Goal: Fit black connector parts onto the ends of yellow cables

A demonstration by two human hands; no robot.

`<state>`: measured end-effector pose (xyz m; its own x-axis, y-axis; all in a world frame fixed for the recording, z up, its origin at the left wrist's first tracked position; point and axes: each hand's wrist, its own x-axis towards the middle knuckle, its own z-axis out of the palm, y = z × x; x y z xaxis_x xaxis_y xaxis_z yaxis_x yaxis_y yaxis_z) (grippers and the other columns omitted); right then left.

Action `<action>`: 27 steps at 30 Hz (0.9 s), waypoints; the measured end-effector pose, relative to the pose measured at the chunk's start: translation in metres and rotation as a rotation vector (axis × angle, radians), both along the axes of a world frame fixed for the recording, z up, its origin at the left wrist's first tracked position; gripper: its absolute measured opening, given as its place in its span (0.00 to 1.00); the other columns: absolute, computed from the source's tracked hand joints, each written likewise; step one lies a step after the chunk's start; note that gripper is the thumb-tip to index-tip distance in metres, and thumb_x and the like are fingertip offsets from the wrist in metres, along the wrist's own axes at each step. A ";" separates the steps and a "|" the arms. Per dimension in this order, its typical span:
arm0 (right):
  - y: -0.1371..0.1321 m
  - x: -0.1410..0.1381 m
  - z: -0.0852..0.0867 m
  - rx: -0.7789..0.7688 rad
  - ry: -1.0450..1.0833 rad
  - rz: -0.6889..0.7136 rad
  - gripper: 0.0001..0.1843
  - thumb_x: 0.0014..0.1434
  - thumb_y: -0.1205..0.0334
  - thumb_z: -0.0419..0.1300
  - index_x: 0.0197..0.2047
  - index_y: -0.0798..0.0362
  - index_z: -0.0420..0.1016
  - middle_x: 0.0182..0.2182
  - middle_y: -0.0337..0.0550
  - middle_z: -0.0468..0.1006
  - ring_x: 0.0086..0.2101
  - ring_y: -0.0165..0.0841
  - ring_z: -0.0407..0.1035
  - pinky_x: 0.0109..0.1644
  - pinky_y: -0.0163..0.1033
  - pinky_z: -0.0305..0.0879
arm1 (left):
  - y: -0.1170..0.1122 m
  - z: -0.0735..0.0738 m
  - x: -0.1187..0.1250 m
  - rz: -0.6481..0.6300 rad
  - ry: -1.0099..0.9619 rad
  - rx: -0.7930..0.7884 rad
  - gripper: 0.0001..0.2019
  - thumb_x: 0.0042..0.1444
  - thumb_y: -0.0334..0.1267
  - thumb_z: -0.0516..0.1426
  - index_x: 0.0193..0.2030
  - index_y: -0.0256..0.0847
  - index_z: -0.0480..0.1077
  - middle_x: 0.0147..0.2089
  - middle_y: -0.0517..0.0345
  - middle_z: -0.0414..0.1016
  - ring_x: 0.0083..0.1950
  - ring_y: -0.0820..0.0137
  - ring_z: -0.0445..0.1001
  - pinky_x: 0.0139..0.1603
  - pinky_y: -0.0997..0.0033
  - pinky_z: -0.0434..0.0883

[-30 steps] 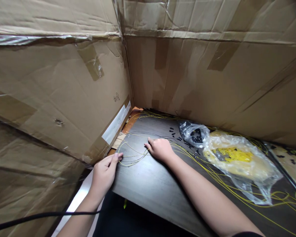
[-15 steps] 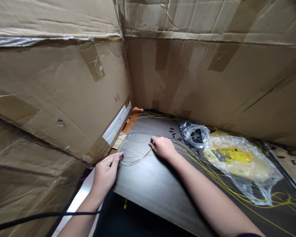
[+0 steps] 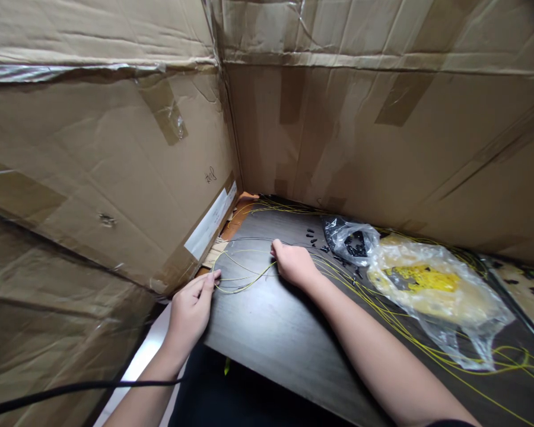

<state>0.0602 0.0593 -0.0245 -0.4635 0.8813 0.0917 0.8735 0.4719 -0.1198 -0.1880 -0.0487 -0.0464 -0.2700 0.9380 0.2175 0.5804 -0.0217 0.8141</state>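
Thin yellow wires (image 3: 242, 279) lie looped on the dark wooden table (image 3: 267, 326) near its left corner. My left hand (image 3: 189, 311) rests at the table's left edge with its fingertips pressed on one end of the wire loops. My right hand (image 3: 296, 265) lies on the table to the right of the loops, fingers curled over the wires there. More yellow wire (image 3: 400, 323) runs off to the right beneath my right forearm.
Tall cardboard walls (image 3: 115, 178) close in the table at left and back. A small clear bag of black parts (image 3: 351, 240) and a larger clear bag with yellow contents (image 3: 431, 284) lie at right. Loose black pieces (image 3: 311, 237) sit nearby. A black cable (image 3: 71, 391) crosses bottom left.
My right hand has shifted slightly right and back along the wires, drawing the loops a little flatter. My left hand has stayed at the table edge.
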 end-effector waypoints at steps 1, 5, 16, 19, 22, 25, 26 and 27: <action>0.000 0.001 0.000 0.025 0.023 0.001 0.14 0.73 0.58 0.43 0.51 0.52 0.66 0.39 0.48 0.82 0.35 0.39 0.76 0.34 0.37 0.59 | 0.001 0.000 0.000 0.002 0.004 -0.003 0.24 0.65 0.55 0.51 0.51 0.41 0.79 0.52 0.49 0.80 0.50 0.60 0.79 0.53 0.61 0.76; 0.000 0.007 -0.002 0.123 0.124 -0.023 0.16 0.73 0.56 0.41 0.50 0.52 0.66 0.36 0.46 0.81 0.33 0.36 0.74 0.32 0.36 0.54 | 0.006 0.001 -0.002 -0.001 0.034 -0.023 0.25 0.65 0.56 0.51 0.50 0.40 0.80 0.49 0.49 0.82 0.45 0.61 0.80 0.51 0.62 0.76; -0.005 0.014 -0.023 0.342 0.358 -0.046 0.17 0.70 0.61 0.41 0.45 0.56 0.68 0.33 0.51 0.76 0.29 0.34 0.71 0.36 0.36 0.61 | 0.033 0.024 0.015 -0.128 0.145 0.132 0.20 0.67 0.50 0.51 0.48 0.41 0.80 0.53 0.53 0.80 0.46 0.65 0.80 0.52 0.66 0.75; -0.004 0.014 -0.025 0.342 0.373 -0.051 0.16 0.70 0.61 0.41 0.45 0.56 0.68 0.32 0.50 0.76 0.28 0.33 0.70 0.35 0.35 0.61 | 0.035 0.024 0.016 -0.150 0.175 0.203 0.18 0.67 0.47 0.51 0.48 0.42 0.80 0.54 0.54 0.80 0.57 0.63 0.76 0.62 0.64 0.69; -0.003 0.012 -0.025 0.311 0.366 -0.043 0.16 0.71 0.60 0.42 0.46 0.56 0.68 0.31 0.49 0.77 0.29 0.33 0.71 0.34 0.34 0.59 | 0.038 0.018 0.013 -0.139 0.172 0.178 0.19 0.67 0.47 0.50 0.47 0.42 0.80 0.54 0.54 0.79 0.56 0.63 0.77 0.61 0.65 0.70; -0.002 0.010 -0.023 0.261 0.342 -0.033 0.16 0.71 0.59 0.42 0.47 0.55 0.68 0.29 0.46 0.78 0.28 0.34 0.71 0.31 0.34 0.54 | 0.042 0.012 0.008 -0.144 0.165 0.123 0.20 0.67 0.49 0.49 0.44 0.41 0.80 0.49 0.52 0.80 0.52 0.63 0.78 0.56 0.67 0.73; -0.003 0.009 -0.022 0.245 0.334 -0.032 0.15 0.72 0.58 0.42 0.47 0.54 0.68 0.28 0.45 0.78 0.27 0.34 0.71 0.30 0.35 0.53 | 0.043 0.010 0.007 -0.137 0.167 0.113 0.20 0.67 0.49 0.50 0.44 0.41 0.80 0.50 0.51 0.79 0.51 0.63 0.77 0.54 0.67 0.74; -0.003 0.008 -0.022 0.231 0.328 -0.034 0.15 0.72 0.58 0.42 0.47 0.54 0.67 0.28 0.44 0.78 0.26 0.34 0.71 0.30 0.35 0.51 | 0.044 0.008 0.006 -0.122 0.176 0.109 0.19 0.66 0.50 0.51 0.45 0.41 0.80 0.52 0.50 0.78 0.50 0.64 0.77 0.51 0.67 0.75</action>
<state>0.0680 0.0563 -0.0462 -0.3481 0.8345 0.4272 0.8218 0.4909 -0.2893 -0.1819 -0.0047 -0.0382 -0.1053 0.9297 0.3529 0.7005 -0.1825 0.6899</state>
